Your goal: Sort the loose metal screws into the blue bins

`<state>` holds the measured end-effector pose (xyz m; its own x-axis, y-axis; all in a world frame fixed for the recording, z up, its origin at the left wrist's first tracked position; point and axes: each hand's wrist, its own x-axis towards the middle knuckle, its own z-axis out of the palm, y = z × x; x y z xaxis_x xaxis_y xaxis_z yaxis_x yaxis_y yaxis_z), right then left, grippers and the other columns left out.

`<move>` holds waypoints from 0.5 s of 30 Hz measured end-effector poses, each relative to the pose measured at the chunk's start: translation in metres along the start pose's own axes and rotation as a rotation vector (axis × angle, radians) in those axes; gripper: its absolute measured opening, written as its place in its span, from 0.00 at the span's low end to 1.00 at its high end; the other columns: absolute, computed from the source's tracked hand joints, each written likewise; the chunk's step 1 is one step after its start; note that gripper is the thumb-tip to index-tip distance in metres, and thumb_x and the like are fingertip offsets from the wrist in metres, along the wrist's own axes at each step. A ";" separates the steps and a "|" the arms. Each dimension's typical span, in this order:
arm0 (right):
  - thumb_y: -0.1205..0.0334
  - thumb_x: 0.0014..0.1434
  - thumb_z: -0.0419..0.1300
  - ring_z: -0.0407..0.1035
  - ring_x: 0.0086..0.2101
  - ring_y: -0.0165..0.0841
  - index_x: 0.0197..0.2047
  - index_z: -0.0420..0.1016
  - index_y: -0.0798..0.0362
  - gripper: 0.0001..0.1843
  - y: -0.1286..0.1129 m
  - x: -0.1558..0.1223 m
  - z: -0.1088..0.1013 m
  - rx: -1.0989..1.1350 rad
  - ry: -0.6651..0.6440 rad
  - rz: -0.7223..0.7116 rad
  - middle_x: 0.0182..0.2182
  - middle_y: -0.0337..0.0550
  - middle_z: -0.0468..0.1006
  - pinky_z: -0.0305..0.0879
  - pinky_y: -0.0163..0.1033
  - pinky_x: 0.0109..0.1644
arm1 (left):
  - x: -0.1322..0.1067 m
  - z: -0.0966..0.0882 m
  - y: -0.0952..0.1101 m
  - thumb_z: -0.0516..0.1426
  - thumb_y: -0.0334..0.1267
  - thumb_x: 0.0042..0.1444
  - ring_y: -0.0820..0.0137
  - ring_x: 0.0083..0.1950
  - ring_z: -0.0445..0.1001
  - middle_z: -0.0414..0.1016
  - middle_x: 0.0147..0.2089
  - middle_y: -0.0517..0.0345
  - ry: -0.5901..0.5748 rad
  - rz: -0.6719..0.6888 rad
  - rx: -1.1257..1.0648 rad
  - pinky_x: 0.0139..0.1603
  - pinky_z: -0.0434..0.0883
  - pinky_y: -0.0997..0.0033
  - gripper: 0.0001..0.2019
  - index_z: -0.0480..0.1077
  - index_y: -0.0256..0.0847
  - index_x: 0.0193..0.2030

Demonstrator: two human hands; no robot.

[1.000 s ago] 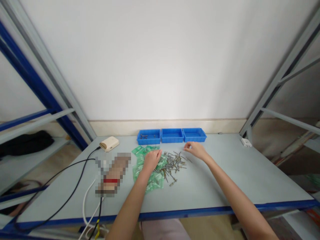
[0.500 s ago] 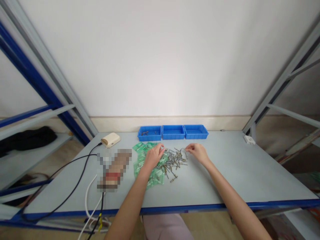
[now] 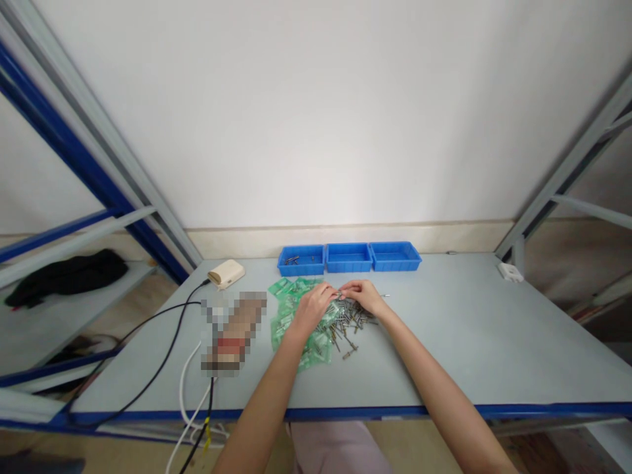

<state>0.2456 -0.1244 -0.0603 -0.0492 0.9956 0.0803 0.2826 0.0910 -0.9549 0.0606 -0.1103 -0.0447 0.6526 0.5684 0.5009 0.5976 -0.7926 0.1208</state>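
Note:
My left hand (image 3: 316,308) is closed in a pinch above the green plastic bags (image 3: 282,327). Opposite it, my right hand (image 3: 364,295) is also pinched, its fingertips meeting those of the left. A small metal pin (image 3: 339,296) shows between the fingertips, mostly hidden by them; what the left fingers themselves grip cannot be made out. Beneath and in front of both hands lies a loose heap of metal pins (image 3: 350,324), some with brass-coloured ends. The green bags, with small parts inside, lie flat against the heap's left side.
Behind the heap stand three blue trays: a left one (image 3: 301,270) with a few metal pins, a middle one (image 3: 348,266) and a right one (image 3: 396,266). A cream case (image 3: 226,273), a black cable (image 3: 165,355) and a blurred-out object (image 3: 240,332) lie left. A white adapter (image 3: 510,272) sits far right.
My right hand has moved left from the heap's right edge to meet my left hand. My left hand has shifted slightly right, and its fingers have come together. The camera view has shifted a little.

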 end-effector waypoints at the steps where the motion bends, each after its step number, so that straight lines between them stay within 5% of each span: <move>1: 0.61 0.51 0.59 0.73 0.28 0.32 0.38 0.78 0.59 0.13 0.001 -0.001 -0.001 0.011 0.003 0.004 0.28 0.46 0.81 0.67 0.36 0.34 | 0.000 0.000 0.000 0.47 0.36 0.66 0.71 0.41 0.72 0.71 0.40 0.56 0.000 0.017 -0.008 0.42 0.68 0.73 0.10 0.69 0.39 0.42; 8: 0.58 0.49 0.63 0.72 0.31 0.32 0.37 0.78 0.55 0.13 -0.016 -0.010 -0.002 -0.034 0.040 -0.085 0.32 0.44 0.81 0.66 0.36 0.37 | 0.001 -0.003 0.001 0.45 0.36 0.67 0.70 0.39 0.71 0.71 0.36 0.56 0.044 -0.017 -0.004 0.41 0.67 0.72 0.13 0.68 0.38 0.37; 15: 0.55 0.57 0.57 0.65 0.18 0.27 0.33 0.78 0.52 0.11 -0.024 -0.016 -0.003 -0.180 0.053 -0.054 0.28 0.38 0.80 0.63 0.34 0.29 | 0.002 -0.004 0.004 0.45 0.39 0.67 0.70 0.39 0.71 0.71 0.36 0.55 0.023 -0.036 0.023 0.39 0.66 0.73 0.13 0.68 0.38 0.41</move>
<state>0.2429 -0.1429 -0.0374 -0.0196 0.9885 0.1499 0.4476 0.1427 -0.8828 0.0621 -0.1131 -0.0395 0.6196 0.5913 0.5162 0.6317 -0.7660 0.1192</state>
